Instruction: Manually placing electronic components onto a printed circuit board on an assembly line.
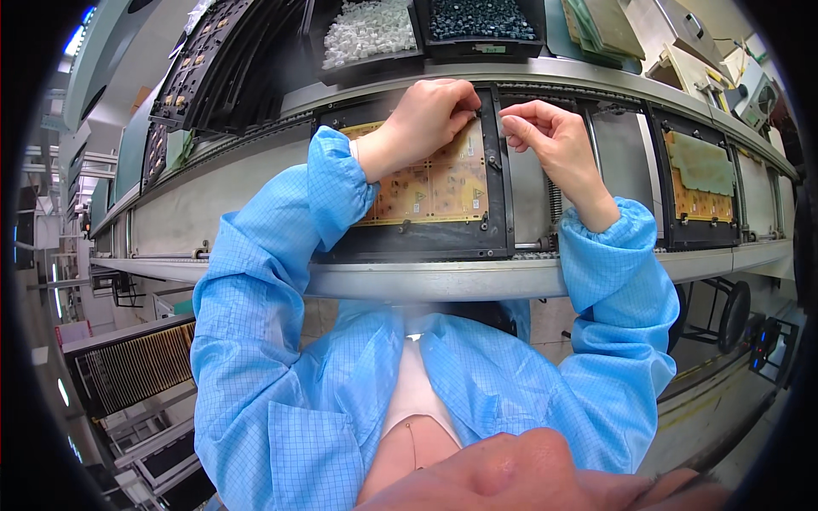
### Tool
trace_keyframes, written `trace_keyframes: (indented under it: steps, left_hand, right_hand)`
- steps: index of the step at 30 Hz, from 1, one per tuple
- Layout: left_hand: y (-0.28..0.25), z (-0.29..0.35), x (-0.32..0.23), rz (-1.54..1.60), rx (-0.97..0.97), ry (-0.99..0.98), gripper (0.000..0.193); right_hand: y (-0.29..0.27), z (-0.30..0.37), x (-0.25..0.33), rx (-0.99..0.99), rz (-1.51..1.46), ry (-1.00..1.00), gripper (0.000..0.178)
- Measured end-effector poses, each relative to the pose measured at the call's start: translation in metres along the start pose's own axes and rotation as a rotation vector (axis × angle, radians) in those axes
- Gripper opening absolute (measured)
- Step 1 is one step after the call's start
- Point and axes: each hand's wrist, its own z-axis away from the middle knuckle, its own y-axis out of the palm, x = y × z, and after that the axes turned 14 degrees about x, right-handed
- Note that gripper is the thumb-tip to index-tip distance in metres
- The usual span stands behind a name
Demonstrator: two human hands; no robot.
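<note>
A yellow-brown circuit board (456, 189) lies in a black carrier frame (400, 241) on the conveyor in front of me. My left hand (432, 117) reaches over the board, fingers curled together at its upper right corner; whatever they pinch is hidden. Just right of the frame's right bar, my right hand (555, 145) hovers with thumb and fingers drawn together, and anything between them is too small to make out. Small black clips (484, 223) stand around the board's edge. My left hand and wrist cover the board's upper part.
Beyond the conveyor stand a bin of white parts (368, 36) and a bin of dark blue parts (482, 20). Black carriers (230, 64) lean at the far left. Rightward, a second black frame (673, 223) holds a board partly under a green sheet (700, 163). A metal rail (443, 281) runs before me.
</note>
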Motion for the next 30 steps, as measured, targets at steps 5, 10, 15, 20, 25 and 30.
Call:
trace_keyframes:
  steps: [5, 10, 15, 20, 25, 30]
  left_hand:
    - [-0.001, -0.007, -0.006, -0.23, 0.02, 0.027, 0.015]
    - [-0.005, -0.018, -0.011, -0.336, 0.15, -0.035, 0.017]
    - [-0.008, -0.023, -0.015, -0.353, 0.188, 0.025, 0.019]
    - [-0.003, -0.029, -0.017, -0.412, 0.235, -0.026, 0.022]
    - [-0.002, -0.031, -0.018, -0.411, 0.247, -0.015, 0.023]
    - [-0.004, -0.033, -0.021, -0.379, 0.301, 0.009, 0.022]
  right_hand:
    - [0.002, 0.003, 0.005, -0.027, 0.021, -0.002, 0.019]
    - [-0.002, 0.006, 0.009, -0.036, 0.022, -0.002, 0.019]
    - [-0.005, 0.007, 0.009, -0.036, 0.016, -0.005, 0.02]
    - [-0.006, 0.009, 0.008, -0.045, 0.014, 0.013, 0.02]
    - [-0.008, 0.01, 0.007, -0.057, 0.018, 0.031, 0.019]
    - [-0.008, 0.012, 0.006, -0.056, 0.021, 0.049, 0.02]
